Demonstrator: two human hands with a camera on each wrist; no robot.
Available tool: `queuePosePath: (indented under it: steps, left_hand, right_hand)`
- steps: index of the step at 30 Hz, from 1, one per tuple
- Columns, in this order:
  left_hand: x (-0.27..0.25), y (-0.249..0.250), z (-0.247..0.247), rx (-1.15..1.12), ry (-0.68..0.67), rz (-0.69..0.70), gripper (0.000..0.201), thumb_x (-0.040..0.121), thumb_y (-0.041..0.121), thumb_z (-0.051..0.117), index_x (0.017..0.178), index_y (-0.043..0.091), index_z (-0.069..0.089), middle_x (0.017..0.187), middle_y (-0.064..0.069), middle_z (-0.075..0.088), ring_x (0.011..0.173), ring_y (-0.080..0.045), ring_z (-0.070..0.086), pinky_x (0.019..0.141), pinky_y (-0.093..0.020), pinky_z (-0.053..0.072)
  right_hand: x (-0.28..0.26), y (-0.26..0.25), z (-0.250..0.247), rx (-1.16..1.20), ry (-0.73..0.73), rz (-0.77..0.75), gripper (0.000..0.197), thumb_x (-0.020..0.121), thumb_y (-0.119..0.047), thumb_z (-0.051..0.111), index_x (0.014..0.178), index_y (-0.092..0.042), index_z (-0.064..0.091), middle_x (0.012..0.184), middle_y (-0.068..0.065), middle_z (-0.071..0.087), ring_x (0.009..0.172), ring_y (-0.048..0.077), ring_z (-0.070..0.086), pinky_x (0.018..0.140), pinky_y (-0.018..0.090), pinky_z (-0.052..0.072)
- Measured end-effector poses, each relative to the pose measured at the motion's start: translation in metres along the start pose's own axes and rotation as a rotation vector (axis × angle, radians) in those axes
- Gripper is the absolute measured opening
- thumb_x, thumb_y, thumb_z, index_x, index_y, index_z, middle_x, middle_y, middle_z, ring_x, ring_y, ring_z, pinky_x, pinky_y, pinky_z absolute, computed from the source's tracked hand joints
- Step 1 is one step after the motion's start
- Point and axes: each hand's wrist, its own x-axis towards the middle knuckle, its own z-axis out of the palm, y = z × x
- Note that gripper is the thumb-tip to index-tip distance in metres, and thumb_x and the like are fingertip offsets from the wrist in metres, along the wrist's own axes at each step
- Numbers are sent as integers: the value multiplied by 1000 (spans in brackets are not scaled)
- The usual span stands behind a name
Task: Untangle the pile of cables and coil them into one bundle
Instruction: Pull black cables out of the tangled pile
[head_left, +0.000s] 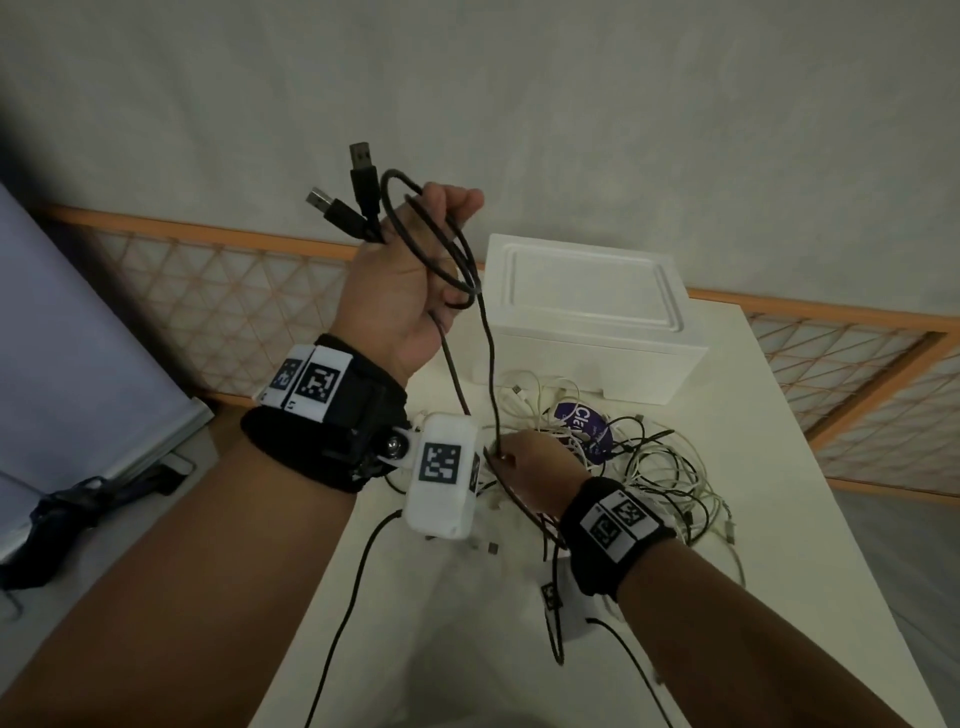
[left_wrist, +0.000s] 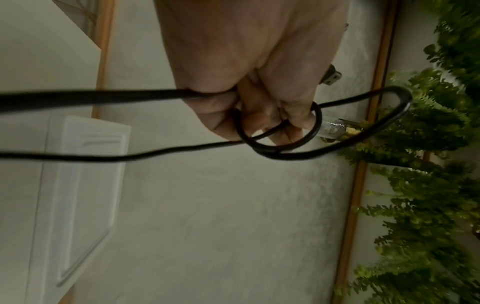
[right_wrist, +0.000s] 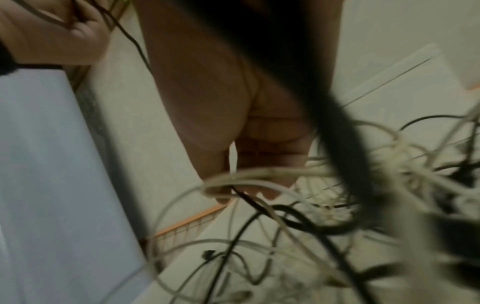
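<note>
My left hand (head_left: 415, 260) is raised above the table and grips looped black cables (head_left: 441, 244). Two black USB plugs (head_left: 358, 171) stick up out of the fist. In the left wrist view the curled fingers (left_wrist: 270, 119) hold a small black loop (left_wrist: 314, 131). Two black strands hang from that hand down to my right hand (head_left: 524, 467), which pinches one black cable (head_left: 491, 374) just above the tangled pile of white and black cables (head_left: 649, 467) on the white table (head_left: 441, 649). The right wrist view is blurred; its fingers (right_wrist: 265, 185) sit among white cables (right_wrist: 272, 172).
A white foam box (head_left: 587, 306) with its lid on stands behind the pile. A purple tag (head_left: 582, 421) lies in the tangle. An orange lattice railing (head_left: 223, 280) runs behind the table. A pale blue panel (head_left: 78, 338) stands at the left, with dark items on the floor.
</note>
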Motion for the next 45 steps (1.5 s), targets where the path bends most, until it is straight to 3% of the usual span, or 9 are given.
queuePosePath:
  steps: [4,8,13,23,26,28,30,33,45]
  left_hand:
    - [6,6,-22,37,-44,74,25,97,26,51,82,21,71,95,7,73,39,-2,36,39,-14,29]
    - [7,-23,-45,431,16,40,14,84,18,62,91,19,74,85,9,71,61,-6,54,46,-22,34]
    - [-14,-92,-59,803,-50,-227,11,82,20,74,93,19,77,88,-1,74,68,-5,59,53,-21,39]
    - [-17,-100,-37,775,-61,-55,29,82,15,75,110,18,73,100,13,70,69,18,58,60,-5,40]
    - [-16,-101,-36,781,-10,-10,24,81,8,72,101,20,75,95,7,73,82,1,65,76,-15,46]
    - [-15,-103,-37,808,26,35,20,79,8,72,92,23,74,92,6,73,86,-8,67,79,-22,49]
    - [-14,-102,-38,818,53,57,17,80,12,74,84,28,72,86,8,72,80,-1,65,77,-22,49]
    - [-12,-90,-37,738,155,74,10,79,20,77,75,27,72,78,14,71,64,10,59,70,-24,45]
    - [15,3,-31,617,324,327,13,85,20,70,80,8,72,73,1,67,53,-5,46,46,-21,36]
  right_hand:
    - [-4,28,-13,-113,-68,91,22,95,-29,51,92,-10,63,90,4,63,92,25,59,73,27,42]
    - [2,19,-46,95,198,132,22,92,-29,57,72,-19,56,65,-8,52,69,17,53,59,24,37]
    - [5,-17,-78,228,402,-43,19,91,-19,57,79,-5,64,76,7,64,73,21,58,73,32,44]
    - [-12,-30,-86,124,309,52,24,94,-10,46,107,-2,65,91,6,65,78,16,58,53,7,36]
    - [-14,-36,-82,413,251,42,23,92,-2,50,110,-4,65,80,-11,61,62,-9,55,57,2,41]
    - [-7,-35,-74,379,263,50,18,89,-6,55,102,-5,67,86,1,68,71,-1,60,68,14,49]
    - [-1,-30,-66,290,311,18,10,84,-17,60,86,-12,68,81,6,68,74,19,62,72,29,53]
    - [0,-22,-60,171,343,8,19,81,-24,66,64,-20,58,58,-8,51,58,11,48,55,14,35]
    - [-9,19,-18,12,58,212,27,91,-36,56,81,-11,59,81,4,62,79,20,58,72,31,47]
